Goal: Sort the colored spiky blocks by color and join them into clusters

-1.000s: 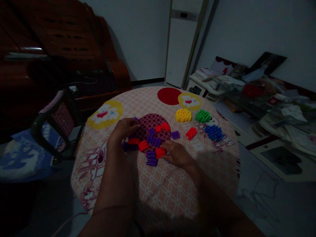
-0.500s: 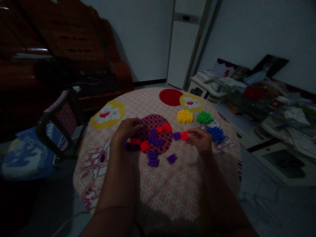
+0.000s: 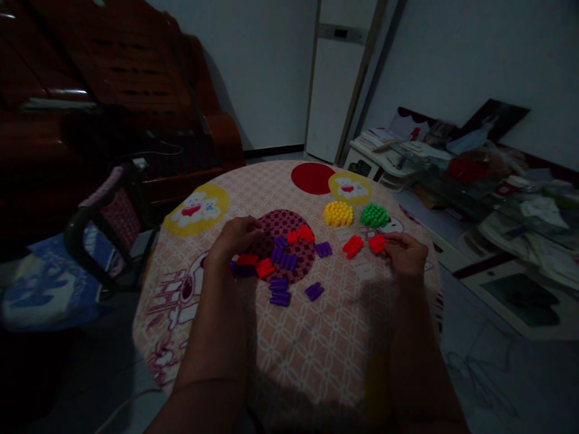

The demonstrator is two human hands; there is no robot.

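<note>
My right hand (image 3: 406,254) is at the right side of the table, its fingertips pinching a red ribbed plastic piece (image 3: 377,243). A small group of red pieces (image 3: 353,246) lies just left of it. My left hand (image 3: 239,236) is over the left part of the dark patterned circle, fingers curled together; what they hold, if anything, is hidden. By its wrist and fingers are a red piece (image 3: 247,260) and dark purple pieces partly covered. Several purple pieces (image 3: 284,258) and another red piece (image 3: 265,267) lie between the hands. A purple piece (image 3: 314,292) sits nearer me.
A yellow cluster (image 3: 338,214) and a green cluster (image 3: 374,215) of pieces stand farther back on the round cloth-covered table (image 3: 307,355). A chair (image 3: 113,223) is at the left. A cluttered glass-topped cabinet (image 3: 474,181) runs along the right.
My right hand has moved right, now in front of where the blue cluster showed. Red pieces now lie to its left, apart from the purple piece. My left hand has barely moved.
</note>
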